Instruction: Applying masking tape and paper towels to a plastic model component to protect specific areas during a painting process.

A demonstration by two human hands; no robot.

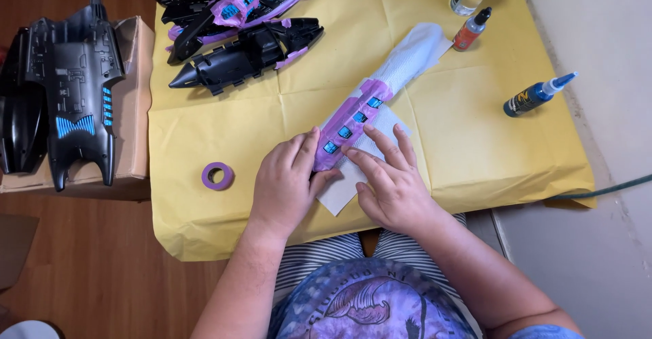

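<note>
With both hands flat and open, left hand [285, 183] steadying the part [353, 122] lying mid-surface on yellow paper [475, 149], right fingers [384, 145] should press the purple tape [339, 139] edges down evenly.

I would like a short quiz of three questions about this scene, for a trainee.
1. True or false: both hands rest on the long part wrapped in purple tape.
2. Which lies nearest the left hand? A) tape roll B) blue-tipped bottle C) cardboard box
3. Fill in: the table is covered with ______ paper.

Key:
1. True. The left hand and right hand both touch the taped part.
2. A, the purple tape roll; the blue-tipped bottle and cardboard box lie farther.
3. Yellow paper.
</note>
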